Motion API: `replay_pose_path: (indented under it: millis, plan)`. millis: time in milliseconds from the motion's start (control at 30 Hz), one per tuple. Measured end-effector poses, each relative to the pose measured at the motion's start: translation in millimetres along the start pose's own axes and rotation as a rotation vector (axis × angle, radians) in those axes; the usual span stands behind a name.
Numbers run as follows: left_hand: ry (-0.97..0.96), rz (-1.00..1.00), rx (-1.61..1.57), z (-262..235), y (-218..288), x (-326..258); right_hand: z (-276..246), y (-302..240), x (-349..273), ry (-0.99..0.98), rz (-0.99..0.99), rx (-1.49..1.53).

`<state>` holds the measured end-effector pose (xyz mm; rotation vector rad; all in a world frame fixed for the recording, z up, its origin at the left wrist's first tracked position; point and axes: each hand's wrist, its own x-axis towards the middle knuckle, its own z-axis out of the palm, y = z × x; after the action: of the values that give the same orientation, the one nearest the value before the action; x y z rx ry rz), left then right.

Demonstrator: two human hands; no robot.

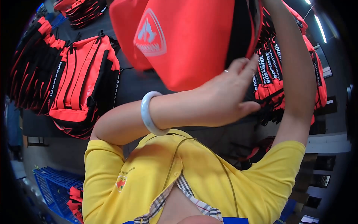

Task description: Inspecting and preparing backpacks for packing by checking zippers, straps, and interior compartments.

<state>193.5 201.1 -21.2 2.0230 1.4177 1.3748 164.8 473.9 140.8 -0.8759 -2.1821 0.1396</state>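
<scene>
A large red and black backpack [190, 41] with a pale shield-shaped print is held up in front of me at the top of the view. My left arm, with a pale bangle [146, 112] round it, reaches across my chest. Fingers apart and thumb stretched out, my left hand [233, 87] lies against the black lower side of the backpack without gripping it. My right forearm [298, 67] rises along the bag's right side. The right hand itself is beyond the top edge, so its hold is hidden.
Another red and black backpack [80, 82] lies at left on a dark table [134, 84], beside a row of stacked bags [35, 71]. More bags are stacked at the right [276, 74] and far left [84, 13]. A blue plastic crate [56, 186] stands at lower left.
</scene>
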Motion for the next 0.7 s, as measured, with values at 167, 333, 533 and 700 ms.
replay_pose_path:
  millis: [167, 333, 533, 700]
  plan:
    - [-0.111, -0.112, 0.265, 12.2, -50.5, -43.7, 48.9, 142.7, -31.1, -0.354, 0.401, 0.492]
    - [-0.097, -0.505, 0.41, 29.9, -175.9, -105.6, 92.8, 147.5, -164.1, -0.514, 0.788, 0.504]
    - [-0.19, -0.448, 0.046, -14.1, -172.2, -117.0, 84.5, 187.2, -268.0, -0.615, 1.006, 0.146]
    - [0.255, -0.32, -0.456, -7.5, -150.0, -84.6, 29.6, 139.0, -299.7, -0.139, -0.102, -0.175]
